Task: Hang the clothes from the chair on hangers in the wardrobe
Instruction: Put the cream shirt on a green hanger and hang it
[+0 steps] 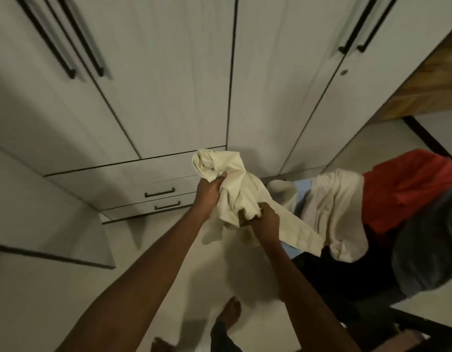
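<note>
Wardrobe doors [169,85] at 12 o'clock stand closed, blocking passage inward; two drawers [154,191] at 11 o'clock are also closed. At 3 o'clock a chair [359,288] heaped with clothes [397,194] obstructs the right side. A panel [49,224] at 9 o'clock bounds the left. Open floor [184,262] lies between panel and chair, at 6 o'clock.

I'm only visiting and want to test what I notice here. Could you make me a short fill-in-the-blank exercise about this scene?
1. Both hands, the left hand and the right hand, grip a crumpled ____ coloured cloth.
2. The wardrobe doors are all ____.
3. On the chair, beside another pale garment, lies a bright ____ garment.
4. The person's feet are ____.

Missing words: cream; closed; red; bare
</note>
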`<state>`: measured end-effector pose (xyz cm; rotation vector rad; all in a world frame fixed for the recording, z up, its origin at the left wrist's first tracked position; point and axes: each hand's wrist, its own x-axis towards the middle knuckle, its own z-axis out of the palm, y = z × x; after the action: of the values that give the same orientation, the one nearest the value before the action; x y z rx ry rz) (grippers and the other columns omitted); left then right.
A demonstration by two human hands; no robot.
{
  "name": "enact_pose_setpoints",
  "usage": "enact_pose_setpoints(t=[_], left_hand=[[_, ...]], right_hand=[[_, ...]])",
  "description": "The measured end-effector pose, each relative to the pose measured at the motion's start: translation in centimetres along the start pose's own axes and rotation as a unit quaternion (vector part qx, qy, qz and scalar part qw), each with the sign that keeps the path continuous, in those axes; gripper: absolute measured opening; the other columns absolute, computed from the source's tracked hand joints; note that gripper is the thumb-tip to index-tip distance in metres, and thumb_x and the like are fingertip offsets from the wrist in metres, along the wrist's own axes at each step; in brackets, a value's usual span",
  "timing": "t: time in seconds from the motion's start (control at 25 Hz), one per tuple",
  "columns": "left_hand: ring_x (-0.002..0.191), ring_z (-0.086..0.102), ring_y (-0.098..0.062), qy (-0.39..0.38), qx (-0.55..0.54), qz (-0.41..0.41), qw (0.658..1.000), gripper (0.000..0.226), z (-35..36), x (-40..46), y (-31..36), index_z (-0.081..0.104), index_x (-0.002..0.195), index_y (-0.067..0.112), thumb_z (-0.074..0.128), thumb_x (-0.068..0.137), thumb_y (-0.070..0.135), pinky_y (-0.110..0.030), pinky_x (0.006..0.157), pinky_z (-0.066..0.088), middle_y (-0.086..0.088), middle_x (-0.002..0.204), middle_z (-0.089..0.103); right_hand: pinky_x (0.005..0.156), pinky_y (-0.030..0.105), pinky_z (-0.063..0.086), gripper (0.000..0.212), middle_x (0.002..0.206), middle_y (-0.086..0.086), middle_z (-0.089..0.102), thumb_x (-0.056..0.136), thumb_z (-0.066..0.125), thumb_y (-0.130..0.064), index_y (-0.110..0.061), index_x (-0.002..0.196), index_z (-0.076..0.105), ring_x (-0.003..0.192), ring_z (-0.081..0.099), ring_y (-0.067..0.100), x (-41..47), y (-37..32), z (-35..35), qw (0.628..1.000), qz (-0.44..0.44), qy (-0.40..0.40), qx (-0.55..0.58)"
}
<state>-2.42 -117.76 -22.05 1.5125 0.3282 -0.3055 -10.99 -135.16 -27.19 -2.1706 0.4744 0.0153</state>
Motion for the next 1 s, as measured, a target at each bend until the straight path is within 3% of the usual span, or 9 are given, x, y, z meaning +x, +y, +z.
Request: enact_pose_setpoints(t=[0.08, 0.2, 0.36, 0.52, 0.64, 0.8, 0.92, 1.0], left_hand=[[0.099, 0.071, -0.025, 0.037, 0.011, -0.002, 0.999, 0.029, -4.4, -0.7, -0.3, 0.072, 0.101, 0.032, 0.071, 0.082, 0.054, -0.055, 0.094, 0.056, 0.0, 0.103, 0.076], [0.094, 0.07, -0.027, 0.083, 0.031, -0.026, 0.996, 0.022, -10.5, -3.2, -1.1, 0.069, 0.093, 0.028, 0.069, 0.087, 0.05, -0.051, 0.09, 0.058, -0.006, 0.098, 0.074], [0.093, 0.07, -0.021, 0.09, 0.04, -0.037, 0.995, 0.019, -18.7, -7.4, -4.2, 0.07, 0.096, 0.029, 0.069, 0.087, 0.046, -0.047, 0.09, 0.057, -0.001, 0.098, 0.074], [0.1, 0.07, -0.026, 0.114, 0.024, -0.06, 0.991, 0.035, -27.8, -13.0, -8.1, 0.07, 0.104, 0.025, 0.069, 0.08, 0.05, -0.047, 0.093, 0.056, -0.006, 0.105, 0.074], [0.095, 0.068, -0.028, 0.166, 0.014, -0.063, 0.984, 0.037, -33.8, -17.4, -10.4, 0.067, 0.104, 0.018, 0.06, 0.082, 0.047, -0.044, 0.083, 0.056, -0.01, 0.103, 0.072], [0.08, 0.061, -0.02, 0.228, -0.029, -0.078, 0.97, 0.039, -42.4, -22.4, -12.8, 0.064, 0.102, 0.017, 0.06, 0.081, 0.05, -0.028, 0.064, 0.046, -0.004, 0.09, 0.067], [0.078, 0.061, -0.018, 0.276, -0.057, -0.073, 0.957, 0.033, -49.3, -26.4, -14.0, 0.059, 0.089, 0.022, 0.06, 0.075, 0.052, -0.029, 0.064, 0.047, -0.004, 0.088, 0.066], [0.083, 0.063, -0.019, 0.318, -0.073, -0.073, 0.942, 0.042, -53.3, -28.9, -14.5, 0.062, 0.092, 0.019, 0.06, 0.071, 0.056, -0.032, 0.07, 0.049, -0.006, 0.093, 0.068]], right_hand=[[0.068, 0.036, 0.044, 0.021, 0.082, 0.014, 0.072, 0.085, 0.057, -0.023, -0.005, 0.082, 0.067, 0.078, 0.066, 0.028, -0.5, -1.5, 0.5, 1.0, 0.011, -0.012, 0.022], [0.07, 0.032, 0.049, 0.015, 0.087, 0.005, 0.069, 0.097, 0.059, -0.012, -0.015, 0.089, 0.07, 0.078, 0.061, 0.013, -2.2, -6.0, 0.8, 0.982, 0.089, -0.113, 0.12], [0.063, 0.029, 0.046, 0.018, 0.073, 0.006, 0.069, 0.093, 0.059, -0.008, -0.011, 0.084, 0.074, 0.066, 0.064, 0.019, -5.3, -12.7, 2.9, 0.959, 0.104, -0.218, 0.15], [0.062, 0.03, 0.043, 0.012, 0.065, 0.008, 0.064, 0.079, 0.059, -0.006, -0.001, 0.075, 0.069, 0.062, 0.061, 0.022, -10.7, -20.9, 10.7, 0.94, 0.013, -0.332, 0.075], [0.059, 0.028, 0.04, 0.004, 0.067, 0.009, 0.057, 0.07, 0.063, -0.008, -0.006, 0.069, 0.066, 0.064, 0.055, 0.023, -16.1, -26.6, 18.4, 0.906, -0.038, -0.419, 0.049], [0.061, 0.028, 0.042, 0.025, 0.076, 0.01, 0.063, 0.067, 0.063, -0.013, 0.003, 0.084, 0.071, 0.069, 0.059, 0.023, -22.8, -31.4, 27.0, 0.851, -0.087, -0.517, -0.013], [0.054, 0.025, 0.035, 0.003, 0.062, 0.003, 0.054, 0.071, 0.06, -0.008, -0.007, 0.068, 0.062, 0.059, 0.052, 0.018, -28.0, -35.0, 31.8, 0.825, -0.111, -0.553, -0.026], [0.052, 0.023, 0.032, 0.006, 0.057, -0.002, 0.05, 0.068, 0.058, -0.009, -0.012, 0.064, 0.056, 0.054, 0.048, 0.014, -30.9, -37.0, 34.1, 0.808, -0.128, -0.575, -0.022]])
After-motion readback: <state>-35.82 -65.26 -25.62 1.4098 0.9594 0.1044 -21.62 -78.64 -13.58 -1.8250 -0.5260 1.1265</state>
